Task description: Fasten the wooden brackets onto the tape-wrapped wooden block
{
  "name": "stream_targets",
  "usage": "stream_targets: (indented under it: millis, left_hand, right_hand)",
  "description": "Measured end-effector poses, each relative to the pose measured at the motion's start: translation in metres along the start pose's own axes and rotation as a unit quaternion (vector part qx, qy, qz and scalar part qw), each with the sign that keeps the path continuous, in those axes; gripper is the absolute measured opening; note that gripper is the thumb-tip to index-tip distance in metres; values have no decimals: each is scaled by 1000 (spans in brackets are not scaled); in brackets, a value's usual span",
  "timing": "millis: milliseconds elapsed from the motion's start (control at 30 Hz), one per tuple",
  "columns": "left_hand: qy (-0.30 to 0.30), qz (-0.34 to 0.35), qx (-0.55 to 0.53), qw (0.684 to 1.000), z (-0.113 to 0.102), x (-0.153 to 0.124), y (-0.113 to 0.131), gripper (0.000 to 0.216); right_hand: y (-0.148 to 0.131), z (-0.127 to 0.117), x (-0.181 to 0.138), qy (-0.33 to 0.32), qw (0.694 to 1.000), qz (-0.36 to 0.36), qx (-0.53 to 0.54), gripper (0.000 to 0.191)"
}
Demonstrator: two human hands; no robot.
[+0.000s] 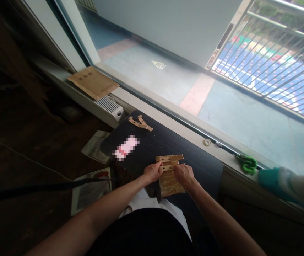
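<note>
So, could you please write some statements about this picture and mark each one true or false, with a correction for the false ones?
The left hand and the right hand are both at the pale wooden strip with dark holes. True.
A pale, Y-shaped wooden piece lies on the black rectangular tabletop. True.
The left hand touches the Y-shaped wooden piece. False: it lies apart from both hands.
A flat brown envelope rests on the white slotted radiator. True.
The envelope covers the whole radiator. False: part of the radiator shows beyond the envelope.
</note>
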State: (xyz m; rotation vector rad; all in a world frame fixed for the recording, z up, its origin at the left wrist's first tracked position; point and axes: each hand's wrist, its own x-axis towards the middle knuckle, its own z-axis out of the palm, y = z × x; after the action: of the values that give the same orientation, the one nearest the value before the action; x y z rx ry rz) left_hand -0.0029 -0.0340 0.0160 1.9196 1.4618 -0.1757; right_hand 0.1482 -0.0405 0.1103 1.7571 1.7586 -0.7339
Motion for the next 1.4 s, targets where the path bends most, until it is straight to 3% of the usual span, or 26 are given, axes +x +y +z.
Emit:
stream_targets:
  millis: [167,267,500,800,1133,1400]
  left_hand:
    - [-7,-4,2,1000,0,0,-1,23]
    - [-12,-7,3,1000,-1,0,0,24]
    - [-5,-4,1,1000,-3,-1,2,24]
    - [0,-10,-6,1000,0,-1,1,23]
    - [-1,-8,-3,1000,-3,-1,2,23]
    - [-12,-15,-2,1000,-5,-2,4,23]
  right_hand:
    - [-17,-10,4,-19,1000,-22,-5,32]
    - [-22,-9,11,-23,1000,-1,5,32]
    - [5,5,16,-23,997,60,52,30]
    - [12,0,0,32,999,-16,31,25]
    - [3,-11,0,7,997,-73,-32,29]
    - [-5,-10,12,6,999,-36,-19,30]
